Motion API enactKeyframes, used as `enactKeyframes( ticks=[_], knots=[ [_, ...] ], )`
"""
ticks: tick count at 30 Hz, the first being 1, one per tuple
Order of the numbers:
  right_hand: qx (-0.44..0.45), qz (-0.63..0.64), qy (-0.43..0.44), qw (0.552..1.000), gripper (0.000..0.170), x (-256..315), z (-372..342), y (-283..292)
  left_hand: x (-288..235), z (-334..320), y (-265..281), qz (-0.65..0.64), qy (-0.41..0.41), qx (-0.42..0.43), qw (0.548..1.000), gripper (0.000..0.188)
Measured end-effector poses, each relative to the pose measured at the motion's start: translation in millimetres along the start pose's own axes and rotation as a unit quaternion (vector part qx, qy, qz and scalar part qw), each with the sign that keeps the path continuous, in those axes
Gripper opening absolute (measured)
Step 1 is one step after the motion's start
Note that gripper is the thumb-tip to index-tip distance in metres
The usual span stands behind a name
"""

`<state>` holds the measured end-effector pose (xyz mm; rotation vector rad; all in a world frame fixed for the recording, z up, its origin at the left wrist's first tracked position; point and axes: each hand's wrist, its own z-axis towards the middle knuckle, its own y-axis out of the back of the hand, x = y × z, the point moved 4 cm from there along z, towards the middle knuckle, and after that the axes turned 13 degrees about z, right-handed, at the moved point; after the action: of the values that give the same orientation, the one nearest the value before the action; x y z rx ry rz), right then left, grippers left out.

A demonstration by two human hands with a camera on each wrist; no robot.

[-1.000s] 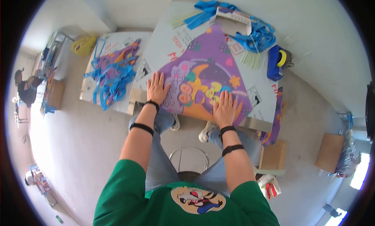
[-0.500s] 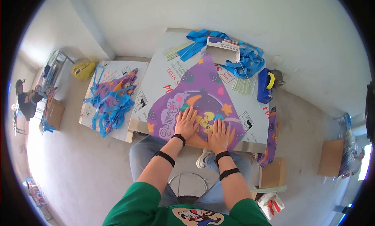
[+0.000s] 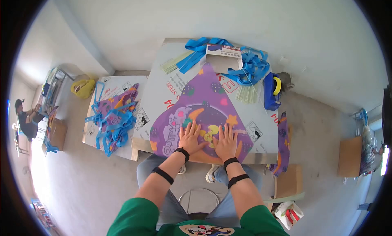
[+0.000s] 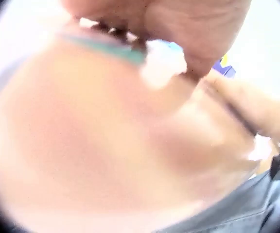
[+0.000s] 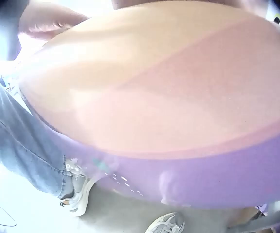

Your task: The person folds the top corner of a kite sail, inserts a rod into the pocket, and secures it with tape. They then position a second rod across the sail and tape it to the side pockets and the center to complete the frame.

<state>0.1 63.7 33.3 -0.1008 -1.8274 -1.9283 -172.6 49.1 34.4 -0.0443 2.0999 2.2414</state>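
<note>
A purple printed cloth (image 3: 200, 89), pointed at its far end and wide at the near end, lies over the white table (image 3: 161, 93). Stars, a crescent and a yellow cartoon figure decorate it. My left hand (image 3: 190, 141) rests palm down near the middle of its near part, fingers spread. Beside it, my right hand (image 3: 225, 143) also lies flat on the print, the two thumbs close together. In the right wrist view, the cloth's orange and purple near edge (image 5: 203, 177) curves down over the table edge. The left wrist view is blurred, with the left palm (image 4: 193, 29) above the cloth.
Blue straps (image 3: 253, 68), an open carton (image 3: 223, 58) and thin pale sticks (image 3: 247, 94) lie at the table's far side. A blue tape dispenser (image 3: 270, 93) stands at the right. More purple cloth and blue straps (image 3: 116, 124) cover a lower left table (image 3: 92, 134).
My left hand has moved right across the cloth, from its left edge to near the right hand. The right hand has shifted slightly inward. The head view has tilted up.
</note>
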Motion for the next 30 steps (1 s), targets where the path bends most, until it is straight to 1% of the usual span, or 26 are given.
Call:
enactKeyframes(
  ticks=[2, 3, 4, 5, 6, 7, 9, 11, 13, 14, 16, 17, 19, 20, 21, 23, 24, 25, 26, 27, 28, 29, 30],
  knots=[
    [0.003, -0.010, 0.001, 1.000, 0.062, -2, 2, -4, 12, 18, 8, 0.021, -0.078, 0.065, 0.995, 0.062],
    [0.012, -0.021, -0.007, 1.000, 0.062, -3, 1, -6, 26, 37, 20, -0.055, -0.013, 0.093, 0.994, 0.049],
    [0.019, -0.016, -0.015, 1.000, 0.062, -2, 2, -6, 42, 61, 29, -0.132, 0.051, 0.123, 0.982, 0.039],
    [0.022, -0.012, -0.018, 1.000, 0.062, -2, 1, -6, 67, 87, 15, -0.145, 0.089, 0.018, 0.985, 0.030],
    [0.029, -0.018, -0.021, 0.999, 0.063, -2, 0, -7, 94, 113, 2, -0.158, 0.125, -0.088, 0.976, 0.024],
    [0.034, -0.026, -0.025, 0.999, 0.063, -3, 1, -7, 112, 142, 9, -0.123, 0.141, -0.096, 0.978, 0.019],
    [0.031, -0.020, -0.026, 0.999, 0.063, -4, 1, -7, 154, 182, 0, -0.131, 0.204, -0.077, 0.967, 0.017],
    [0.019, -0.019, -0.030, 0.999, 0.063, -4, 4, -5, 191, 213, -20, -0.041, 0.263, -0.105, 0.958, 0.022],
    [0.023, -0.017, -0.018, 0.999, 0.062, -4, 3, -6, 209, 231, -34, -0.004, 0.295, -0.105, 0.950, 0.028],
    [0.018, -0.013, -0.016, 1.000, 0.062, -5, 3, -7, 206, 238, -31, -0.009, 0.287, -0.108, 0.952, 0.028],
    [0.017, -0.006, -0.021, 1.000, 0.062, -7, 3, -7, 204, 240, -29, -0.013, 0.317, -0.019, 0.948, 0.030],
    [0.021, 0.006, -0.020, 1.000, 0.062, -6, 2, -7, 209, 246, -35, -0.015, 0.313, -0.017, 0.949, 0.030],
    [0.026, 0.006, -0.027, 0.999, 0.062, -7, 2, -6, 222, 255, -54, -0.031, 0.303, 0.016, 0.952, 0.030],
    [0.029, 0.009, -0.029, 0.999, 0.062, -7, 2, -6, 224, 256, -52, -0.025, 0.284, 0.013, 0.958, 0.029],
    [0.032, 0.015, -0.029, 0.999, 0.061, -6, 2, -6, 227, 253, -50, -0.023, 0.284, 0.012, 0.958, 0.029],
    [0.029, 0.021, -0.026, 0.999, 0.061, -5, 1, -5, 231, 242, -34, -0.066, 0.223, -0.039, 0.972, 0.029],
    [0.025, 0.022, -0.026, 0.999, 0.061, -6, 1, -5, 228, 232, -21, -0.117, 0.184, -0.023, 0.976, 0.029],
    [0.018, 0.027, -0.031, 0.999, 0.061, -7, 2, -4, 225, 215, -16, -0.285, 0.200, 0.096, 0.933, 0.026],
    [0.012, 0.028, -0.025, 0.999, 0.061, -8, 1, -4, 209, 187, 0, -0.468, 0.188, 0.143, 0.851, 0.019],
    [0.007, 0.030, -0.017, 0.999, 0.062, -8, -1, -5, 207, 167, -5, -0.565, 0.194, 0.191, 0.778, 0.015],
    [0.002, 0.035, -0.020, 0.999, 0.062, -9, 0, -6, 188, 134, 15, -0.643, 0.178, 0.233, 0.708, 0.015],
    [-0.004, 0.041, -0.014, 0.999, 0.062, -10, -1, -5, 166, 104, 34, -0.673, 0.232, 0.220, 0.667, 0.014],
    [-0.010, 0.048, -0.007, 0.999, 0.062, -9, -2, -4, 156, 78, 41, -0.687, 0.176, 0.234, 0.665, 0.013]
  ],
)
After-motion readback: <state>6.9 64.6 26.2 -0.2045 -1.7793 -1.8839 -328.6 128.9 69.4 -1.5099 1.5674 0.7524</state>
